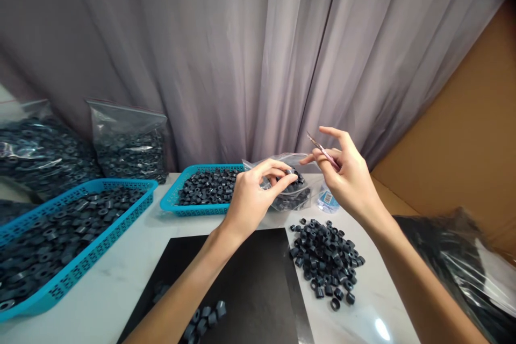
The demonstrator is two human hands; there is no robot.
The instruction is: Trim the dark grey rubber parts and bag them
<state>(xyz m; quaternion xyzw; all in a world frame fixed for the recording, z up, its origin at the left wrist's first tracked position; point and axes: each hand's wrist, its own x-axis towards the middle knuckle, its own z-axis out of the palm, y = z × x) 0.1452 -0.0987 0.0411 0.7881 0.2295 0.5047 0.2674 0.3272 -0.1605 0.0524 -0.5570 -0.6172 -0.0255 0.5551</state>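
Note:
My left hand point(258, 188) is closed in a pinch, with a small grey ring-shaped part point(289, 171) at its fingertips. My right hand point(349, 174) is closed around a slim pointed tool point(323, 151), its thin tip aimed up and to the left; the exact kind is unclear. The two hands are apart, raised above the table. Behind my left fingers lies a clear plastic bag point(292, 201) of dark parts. Below my right hand is a loose pile of small black rings point(326, 255). More black rings point(203, 320) lie on a black mat point(253, 279), partly hidden by my left forearm.
Two blue baskets, one at the left point(92, 250) and one at the back point(201, 209), hold many dark rings. Filled clear bags point(129, 145) stand behind the left basket. A small clear container point(327, 200) stands near the right wrist. A grey curtain point(226, 54) hangs behind.

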